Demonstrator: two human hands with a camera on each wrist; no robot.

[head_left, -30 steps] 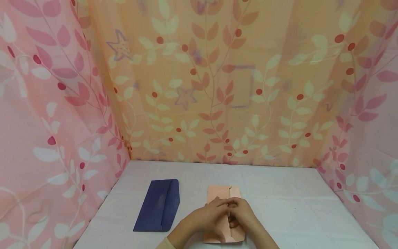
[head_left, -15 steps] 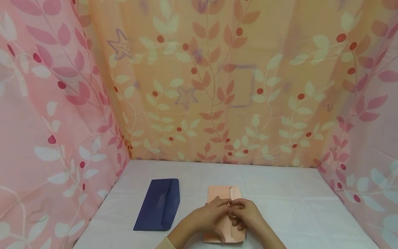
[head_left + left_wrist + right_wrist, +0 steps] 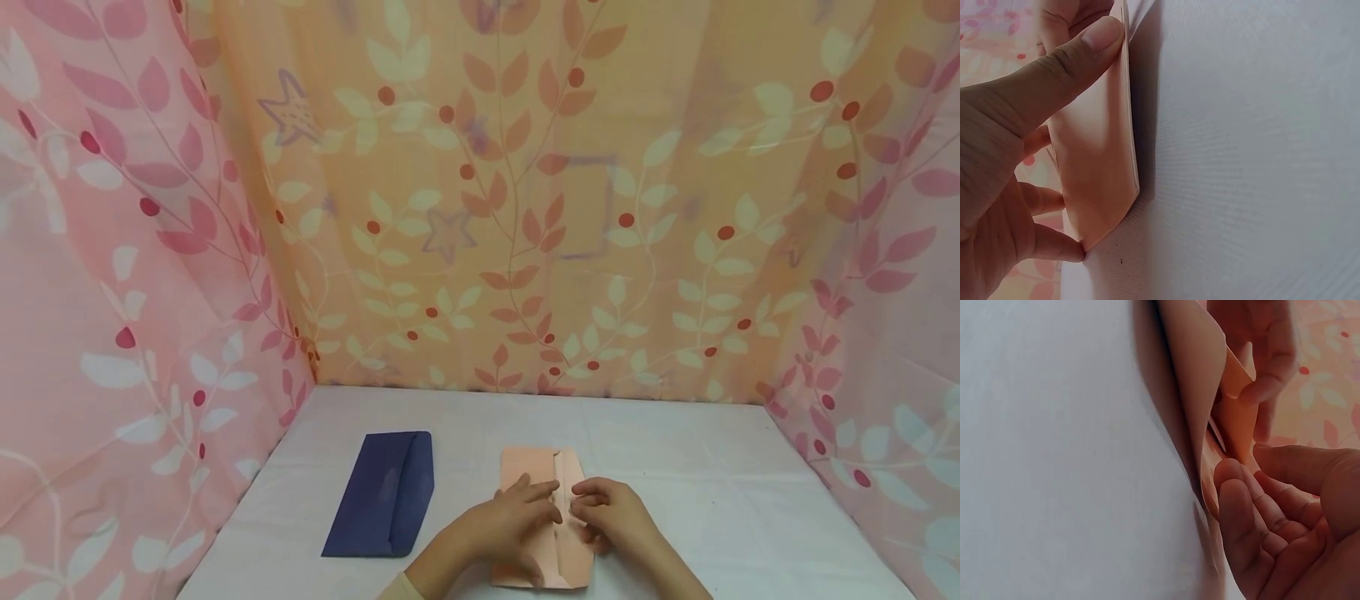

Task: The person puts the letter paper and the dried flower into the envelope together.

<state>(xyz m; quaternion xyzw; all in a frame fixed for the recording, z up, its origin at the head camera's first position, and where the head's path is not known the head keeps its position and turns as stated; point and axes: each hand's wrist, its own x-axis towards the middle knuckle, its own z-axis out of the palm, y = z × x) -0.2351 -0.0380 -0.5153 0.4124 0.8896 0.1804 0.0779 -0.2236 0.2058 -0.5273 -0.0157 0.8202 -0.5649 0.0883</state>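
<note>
A peach envelope (image 3: 527, 467) lies on the white cloth with its flap out to the right. My left hand (image 3: 506, 523) holds its body down, thumb by the near edge and fingers spread across the paper. In the right wrist view, the fingers (image 3: 1272, 381) of that hand touch the raised pocket edge, and the mouth gapes. Beside the flap is my right hand (image 3: 617, 518), its fingers loosely bent near the flap edge; nothing shows between them. The left wrist view shows the envelope's near edge slightly above the cloth.
A dark blue envelope (image 3: 367, 500) lies to the left, its flap also facing right. White cloth (image 3: 712, 475) covers the table. Floral curtains (image 3: 510, 208) stand behind and along both sides.
My right hand has drawn back rightward from the peach envelope's mouth to the outer edge of its flap, uncovering the opening. My left hand stays in place.
</note>
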